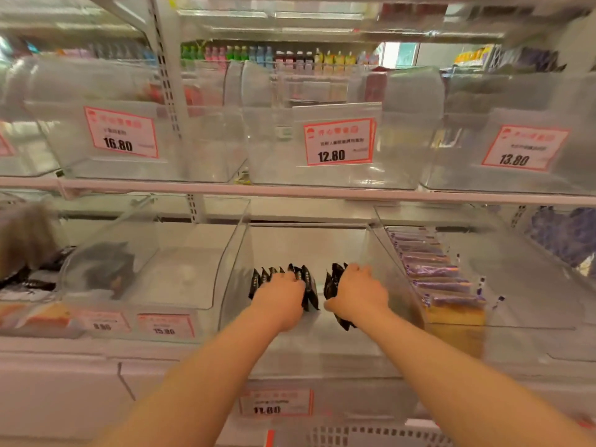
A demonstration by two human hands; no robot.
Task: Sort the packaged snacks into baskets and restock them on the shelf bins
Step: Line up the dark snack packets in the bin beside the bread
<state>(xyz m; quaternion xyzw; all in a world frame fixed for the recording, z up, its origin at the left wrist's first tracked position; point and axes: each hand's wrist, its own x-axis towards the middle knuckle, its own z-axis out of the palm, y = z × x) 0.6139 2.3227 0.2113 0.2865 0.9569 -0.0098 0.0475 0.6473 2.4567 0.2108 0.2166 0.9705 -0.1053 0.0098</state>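
Black snack packets (308, 287) stand on edge in the clear middle bin (322, 356) at your 12 o'clock. From the head view, your left hand (280, 296) curls over one bunch and your right hand (359, 293) grips a second bunch just beside it. Purple packets (432, 272) fill the bin at 2 o'clock. A white basket (371, 437) sits at 6 o'clock.
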